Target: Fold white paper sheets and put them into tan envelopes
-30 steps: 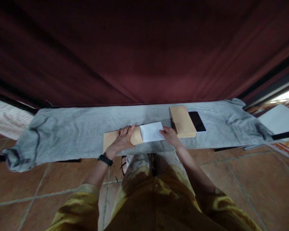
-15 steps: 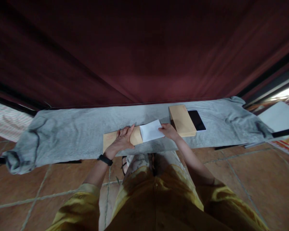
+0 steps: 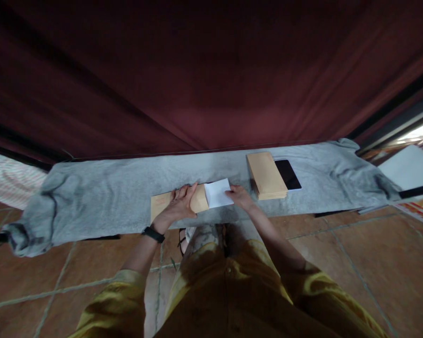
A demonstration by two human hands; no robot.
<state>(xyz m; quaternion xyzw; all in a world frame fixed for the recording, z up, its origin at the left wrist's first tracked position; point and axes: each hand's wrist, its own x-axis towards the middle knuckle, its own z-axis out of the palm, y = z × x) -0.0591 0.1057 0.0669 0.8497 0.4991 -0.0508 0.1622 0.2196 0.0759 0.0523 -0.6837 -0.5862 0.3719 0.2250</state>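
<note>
A tan paper envelope (image 3: 200, 199) lies lengthwise on the grey cloth, with small red print near its left end. My left hand (image 3: 179, 203) rests flat over its middle, fingers spread, pressing on the paper. Out of the envelope's right end sticks a folded white sheet of paper (image 3: 218, 193), its left part hidden inside. My right hand (image 3: 238, 195) pinches the sheet's right edge between thumb and fingers. Just beyond that hand lies a stack of tan envelopes (image 3: 266, 173).
A dark-screened tablet or phone (image 3: 288, 174) sits partly beneath the envelope stack. Grey cloth (image 3: 102, 188) covers the narrow bench, bunched at both ends. A dark red curtain (image 3: 211, 94) hangs behind it. White paper (image 3: 411, 169) lies at the far right, over tiled floor (image 3: 338, 249).
My right hand has moved left, and the white sheet has slid further into the envelope, so less of it shows. My left hand stays in place.
</note>
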